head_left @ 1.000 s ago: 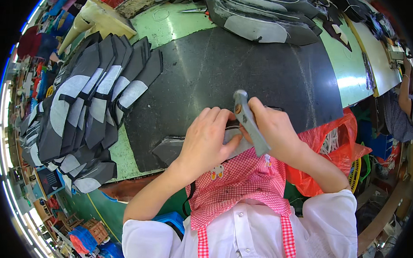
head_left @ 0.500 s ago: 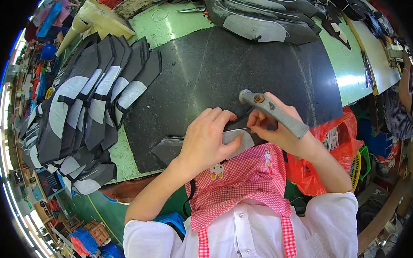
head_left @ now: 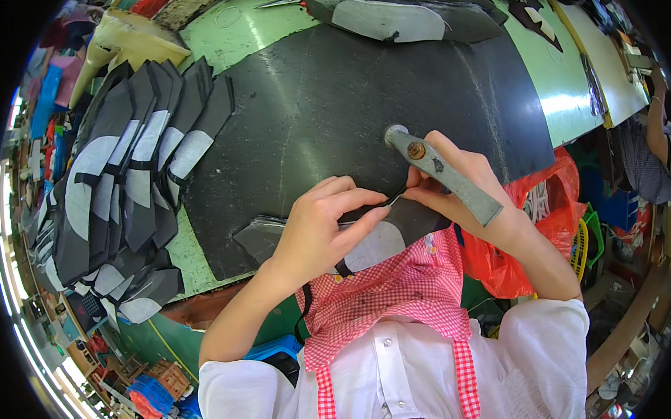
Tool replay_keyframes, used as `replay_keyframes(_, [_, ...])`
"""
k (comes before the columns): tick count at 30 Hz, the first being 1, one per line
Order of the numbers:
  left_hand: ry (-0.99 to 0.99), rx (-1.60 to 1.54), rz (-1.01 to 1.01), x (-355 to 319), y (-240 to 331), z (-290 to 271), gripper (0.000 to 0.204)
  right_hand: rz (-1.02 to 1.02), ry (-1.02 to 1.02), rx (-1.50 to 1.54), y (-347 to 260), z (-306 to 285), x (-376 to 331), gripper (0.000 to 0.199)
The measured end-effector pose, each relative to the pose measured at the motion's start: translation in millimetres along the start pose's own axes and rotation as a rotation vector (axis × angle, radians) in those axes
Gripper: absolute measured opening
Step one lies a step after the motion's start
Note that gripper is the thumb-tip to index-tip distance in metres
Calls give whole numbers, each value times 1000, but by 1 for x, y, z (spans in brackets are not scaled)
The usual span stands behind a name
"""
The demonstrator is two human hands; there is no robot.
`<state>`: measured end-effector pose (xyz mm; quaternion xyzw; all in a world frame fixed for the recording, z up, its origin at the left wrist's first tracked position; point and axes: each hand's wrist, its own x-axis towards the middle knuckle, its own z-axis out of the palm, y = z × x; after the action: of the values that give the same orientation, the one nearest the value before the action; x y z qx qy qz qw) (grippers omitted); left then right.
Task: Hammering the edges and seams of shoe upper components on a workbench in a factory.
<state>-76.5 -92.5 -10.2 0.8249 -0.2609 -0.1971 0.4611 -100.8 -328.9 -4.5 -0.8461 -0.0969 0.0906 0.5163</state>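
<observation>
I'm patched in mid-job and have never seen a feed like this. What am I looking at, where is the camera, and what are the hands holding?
There is no machine here: a person works with bare hands. The one round picture comes from a fisheye camera on their head, looking down, so straight edges bend. The left hand presses a dark cut piece with a pale patch down on a black mat over a green table. The right hand pinches the same piece and grips a grey metal hammer, head pointing away. A fanned stack of similar pieces lies to the left, more at the far edge. A red checked apron shows below.
</observation>
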Motion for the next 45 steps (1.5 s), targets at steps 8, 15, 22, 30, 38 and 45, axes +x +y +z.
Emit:
replay_keyframes(8, [16,242,191,18,0,1,24,432,103,77,-18,-49,-32,22])
replay_keyframes(15, [-35,361,193,45,8,23,24,229,-227,-115,-12,-28,-58,16])
replay_keyframes(22, [20,417,247,59,4,16,18,206,-230,49,-8,-35,-55,20])
replay_keyframes(30, [4,438,351,60,0,15,17,10,-131,-98,-14,-49,-40,22])
replay_keyframes(38, [93,465,380,54,-5,14,19,-18,170,-250,-29,-43,-29,18])
replay_keyframes(45, [42,562,529,51,-1,17,18,72,-141,-184,-12,-33,-31,18])
